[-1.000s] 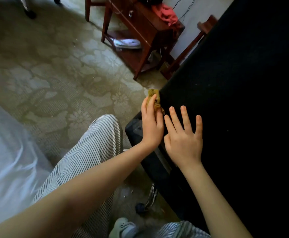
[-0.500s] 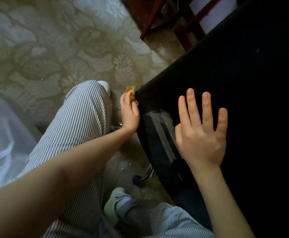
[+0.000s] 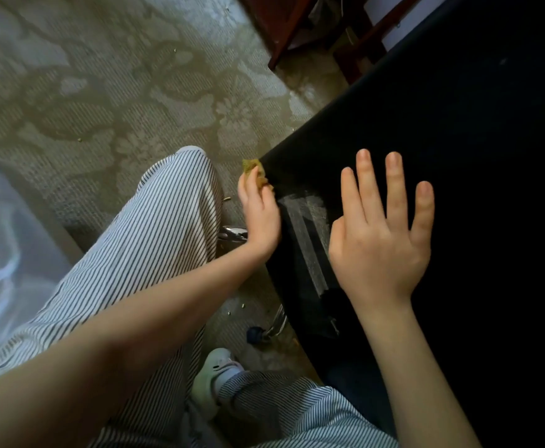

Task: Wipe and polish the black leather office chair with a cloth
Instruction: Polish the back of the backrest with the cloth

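2 jobs are split on the black chair (image 3: 458, 124): the left hand (image 3: 259, 208) pinches the yellow-green cloth (image 3: 252, 168) against the chair's outer edge, likely rubbing that rim, while the right hand (image 3: 381, 234) lies flat, fingers spread, on the chair's surface, probably steadying it.

Smooth, matt leather all over the wide black leather office chair (image 3: 458, 156), dulled by greyish streaks near its edge. Coarse, nubbly weave on the crumpled yellow-green cloth (image 3: 252, 168). Low, rough woven pile on the olive floral carpet (image 3: 119, 92). Soft, thin fabric in the blue-and-white striped trousers (image 3: 154, 227). Bright polished metal on the curved chrome chair leg (image 3: 232, 233). Glossy varnish on the reddish-brown wooden furniture legs (image 3: 284, 37).
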Demonstrator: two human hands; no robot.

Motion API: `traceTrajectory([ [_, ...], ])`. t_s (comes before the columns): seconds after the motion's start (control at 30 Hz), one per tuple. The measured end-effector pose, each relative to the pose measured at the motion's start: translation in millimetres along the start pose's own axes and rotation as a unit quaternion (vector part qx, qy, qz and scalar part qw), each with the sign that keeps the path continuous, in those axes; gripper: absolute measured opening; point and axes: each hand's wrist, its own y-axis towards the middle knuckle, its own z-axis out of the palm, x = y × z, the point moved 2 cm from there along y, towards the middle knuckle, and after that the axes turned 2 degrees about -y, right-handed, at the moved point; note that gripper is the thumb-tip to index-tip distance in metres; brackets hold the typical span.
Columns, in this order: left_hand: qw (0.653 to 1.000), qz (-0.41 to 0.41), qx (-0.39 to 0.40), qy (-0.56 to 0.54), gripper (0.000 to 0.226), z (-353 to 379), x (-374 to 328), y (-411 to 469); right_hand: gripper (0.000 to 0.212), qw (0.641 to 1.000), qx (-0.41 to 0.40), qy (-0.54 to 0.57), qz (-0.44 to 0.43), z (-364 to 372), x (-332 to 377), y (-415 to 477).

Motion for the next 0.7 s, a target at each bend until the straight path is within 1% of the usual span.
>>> traceTrajectory([
  [0.1, 0.998, 0.06, 0.025, -0.007, 0.044, 8.2, -26.5, -22.7, 0.045, 0.997, 0.019, 0.072, 0.015, -6.1, -1.8, -2.5],
  [0.2, 0.99, 0.117, 0.072, -0.022, 0.05, 12.6, -52.3, -47.0, 0.045, 0.986, 0.044, 0.154, 0.04, -15.5, -3.1, -14.1],
  [0.27, 0.979, 0.168, 0.108, -0.041, 0.048, 15.6, -70.0, -67.4, 0.047, 0.981, 0.055, 0.18, 0.056, -22.7, -3.1, -25.3],
  [0.33, 0.96, 0.225, 0.152, -0.067, 0.049, 21.2, -85.3, -89.9, 0.05, 0.977, 0.055, 0.192, 0.075, -30.1, -4.6, -37.4],
  [0.4, 0.942, 0.269, 0.18, -0.089, 0.049, 26.1, -92.5, -102.7, 0.05, 0.978, 0.047, 0.181, 0.088, -36.0, -10.5, -46.5],
  [0.57, 0.916, 0.368, 0.14, -0.076, 0.043, 26.2, -76.6, -91.1, 0.048, 0.992, 0.065, 0.091, 0.064, -32.0, -24.0, -53.6],
  [0.63, 0.919, 0.368, 0.128, -0.068, 0.043, 25.6, -62.7, -87.4, 0.047, 0.995, 0.073, 0.047, 0.047, -25.3, -24.0, -56.5],
  [0.7, 0.933, 0.338, 0.107, -0.055, 0.043, 23.1, -46.0, -83.5, 0.047, 0.996, 0.073, 0.017, 0.038, -19.9, -23.1, -59.1],
])
